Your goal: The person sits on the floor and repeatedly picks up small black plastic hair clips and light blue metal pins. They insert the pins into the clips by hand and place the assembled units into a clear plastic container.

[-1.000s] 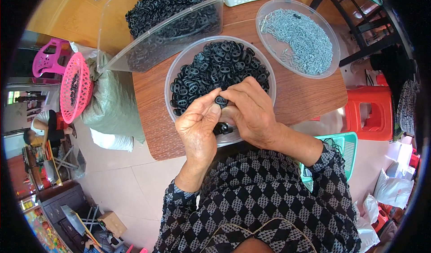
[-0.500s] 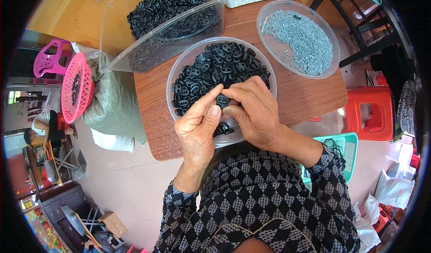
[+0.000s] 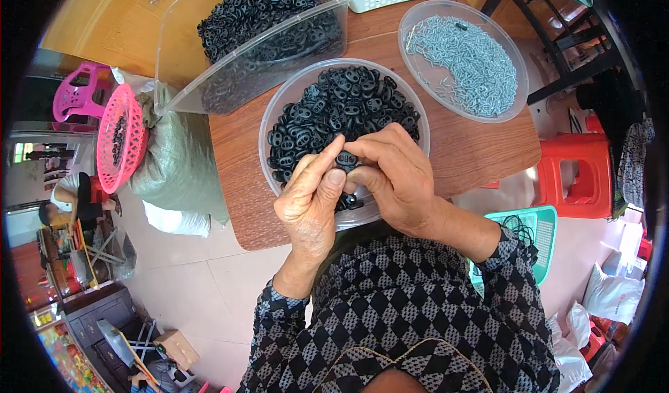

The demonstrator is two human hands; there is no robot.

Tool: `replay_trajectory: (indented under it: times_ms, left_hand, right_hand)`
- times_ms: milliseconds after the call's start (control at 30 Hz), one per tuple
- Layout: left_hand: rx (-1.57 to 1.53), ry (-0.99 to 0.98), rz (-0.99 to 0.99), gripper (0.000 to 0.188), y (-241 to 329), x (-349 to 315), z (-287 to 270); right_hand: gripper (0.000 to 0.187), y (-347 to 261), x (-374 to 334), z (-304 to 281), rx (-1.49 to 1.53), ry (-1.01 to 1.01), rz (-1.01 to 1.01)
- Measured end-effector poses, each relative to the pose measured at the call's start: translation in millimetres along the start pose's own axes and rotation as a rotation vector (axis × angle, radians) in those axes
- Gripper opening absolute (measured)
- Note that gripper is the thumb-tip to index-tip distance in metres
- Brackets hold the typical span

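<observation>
Between the fingertips of both hands I pinch a small black two-hole cord lock (image 3: 345, 159), its two holes facing up. My left hand (image 3: 311, 201) grips it with thumb and forefinger from the left. From the right, the thumb and forefinger of my right hand (image 3: 396, 173) close on it. Under my hands stands a round clear tub (image 3: 264, 135), heaped with similar black cord lock pieces (image 3: 348, 97). A few more lie at the tub's near side, partly covered by my hands.
Small metal springs (image 3: 467, 62) fill a round clear tray (image 3: 516, 109) at the right of the wooden table (image 3: 240, 177). A large clear bin (image 3: 244, 48) of black pieces stands far left. A pink basket (image 3: 104, 135), red stool (image 3: 575, 173) and green basket (image 3: 547, 243) are around.
Both hands stay over the tub with the cord lock between them. The left hand has shifted very slightly and the piece's holes show a little more plainly.
</observation>
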State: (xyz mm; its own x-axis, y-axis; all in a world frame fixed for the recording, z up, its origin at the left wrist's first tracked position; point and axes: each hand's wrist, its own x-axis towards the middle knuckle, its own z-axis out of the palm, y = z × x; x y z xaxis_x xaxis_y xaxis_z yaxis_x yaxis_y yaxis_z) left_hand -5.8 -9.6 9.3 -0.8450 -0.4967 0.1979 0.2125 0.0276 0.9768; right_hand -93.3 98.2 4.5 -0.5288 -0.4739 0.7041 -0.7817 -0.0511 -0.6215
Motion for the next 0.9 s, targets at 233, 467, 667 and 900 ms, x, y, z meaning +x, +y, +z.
replay_trajectory:
  times_ms: [233, 467, 667, 900]
  left_hand:
    - [0.153, 0.095, 0.139, 0.030, -2.4, -6.9, 8.7]
    - [0.200, 0.199, 0.232, 0.035, -3.4, -9.8, 13.7]
    - [0.129, 0.285, 0.211, 0.032, -14.0, -15.7, 18.9]
    - [0.162, 0.275, 0.251, 0.020, -17.6, -15.9, 20.0]
  right_hand:
    - [0.036, -3.0, -2.1, 1.3, 0.047, 0.005, 0.011]
    - [0.036, -7.5, -0.2, 3.8, 0.086, 0.000, -0.004]
    - [0.035, -7.3, -3.5, 7.1, 0.084, -0.001, 0.004]
    - [0.027, -6.9, -4.6, 9.2, 0.080, 0.025, 0.005]
